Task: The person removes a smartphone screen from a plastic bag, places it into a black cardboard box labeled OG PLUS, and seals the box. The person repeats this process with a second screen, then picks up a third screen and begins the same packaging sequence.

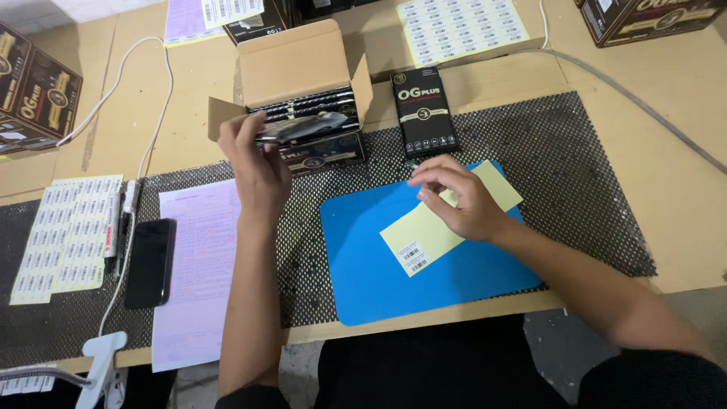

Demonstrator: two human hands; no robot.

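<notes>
While the left edge of the bench holds only a barcode label sheet [67, 236], a pen [112, 227] and a dark phone [149, 262] beside a pink form [198, 265], the work sits further along. The left hand [257, 163] is closed round a flat black packet [303, 127], lifted at the mouth of the open carton [299, 72] packed with more of them. I would keep that packet level and bring it squarely over the blue mat [363, 273]. The right hand [462, 201] rests on a yellow backing sheet [432, 231], fingertips pinched at something I cannot make out; one barcode sticker [413, 258] remains on it. A black product box [424, 112] lies just above the mat.
</notes>
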